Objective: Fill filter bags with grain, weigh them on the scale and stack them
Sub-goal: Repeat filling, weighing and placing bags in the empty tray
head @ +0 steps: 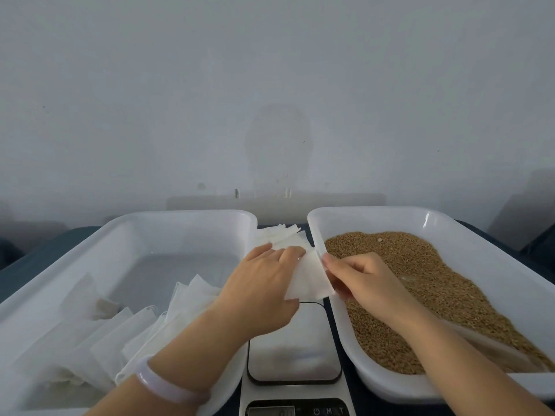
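Both hands hold one empty white filter bag (309, 277) above the far end of the scale (294, 346). My left hand (264, 289) grips its left edge and my right hand (360, 280) pinches its right edge. Behind them, between the two trays, lies a small pile of empty bags (279, 234). The right tray (375, 214) holds brown grain (420, 283). Filled bags (99, 340) lie stacked in the near part of the left tray (168, 217). The scale's platform is bare.
The scale's display and buttons (297, 411) sit at the bottom edge. A pale bracelet (168, 385) circles my left wrist. A grey wall stands close behind the trays, and the dark tabletop (45, 250) shows at both sides.
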Tool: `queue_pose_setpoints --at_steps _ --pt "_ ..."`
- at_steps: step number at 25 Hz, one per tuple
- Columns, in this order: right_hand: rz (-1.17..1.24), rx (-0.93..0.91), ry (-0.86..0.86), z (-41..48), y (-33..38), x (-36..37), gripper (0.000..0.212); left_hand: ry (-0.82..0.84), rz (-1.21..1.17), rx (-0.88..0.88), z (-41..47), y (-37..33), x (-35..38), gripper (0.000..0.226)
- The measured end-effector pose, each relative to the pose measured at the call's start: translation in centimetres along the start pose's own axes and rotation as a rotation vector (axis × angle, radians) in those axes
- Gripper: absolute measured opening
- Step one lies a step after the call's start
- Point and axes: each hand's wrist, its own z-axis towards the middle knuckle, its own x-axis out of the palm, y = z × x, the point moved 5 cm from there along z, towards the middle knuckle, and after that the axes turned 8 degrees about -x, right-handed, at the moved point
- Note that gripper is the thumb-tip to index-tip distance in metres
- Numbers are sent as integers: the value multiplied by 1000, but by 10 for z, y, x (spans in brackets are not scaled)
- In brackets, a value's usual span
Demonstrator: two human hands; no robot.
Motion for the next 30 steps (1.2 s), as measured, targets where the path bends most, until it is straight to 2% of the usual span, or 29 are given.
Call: queue_pose_setpoints --at_steps 2,4,7,10,13,15,17,21,23,26,28,30 --pt "64 -92 21 -2 7 0 43 63 -243 -147 0 10 3 30" --pt "41 -238 -24 -4 16 -3 19 147 -483 -257 -1 16 7 26" --pt "-59 -421 -85 -10 26 -5 21 254 -651 -254 -3 12 11 26" --pt "-151 -488 -58 -11 27 1 21 311 -697 -188 -4 7 11 27" --pt "-138 -429 94 -12 19 8 37 373 -718 -152 -4 3 8 34" --pt "-127 -397 159 -13 17 11 39 433 -711 -155 -6 1 8 35" --pt "-141 -432 116 -14 20 8 43 463 -717 -159 -7 2 6 41" --pt "-178 -578 -151 -14 29 -10 45 450 -841 -152 -8 11 -1 46" --pt "-217 -611 -222 -14 31 -15 49 392 -856 -207 -7 22 -3 47" --pt "-278 -605 -182 -13 28 -10 51 165 -950 -236 -3 33 -12 38" --pt "-283 -551 -123 -13 24 -5 50 213 -925 -180 -5 24 -13 48" --pt "-267 -533 -132 -13 22 -5 44 289 -710 -132 -7 15 -6 55"
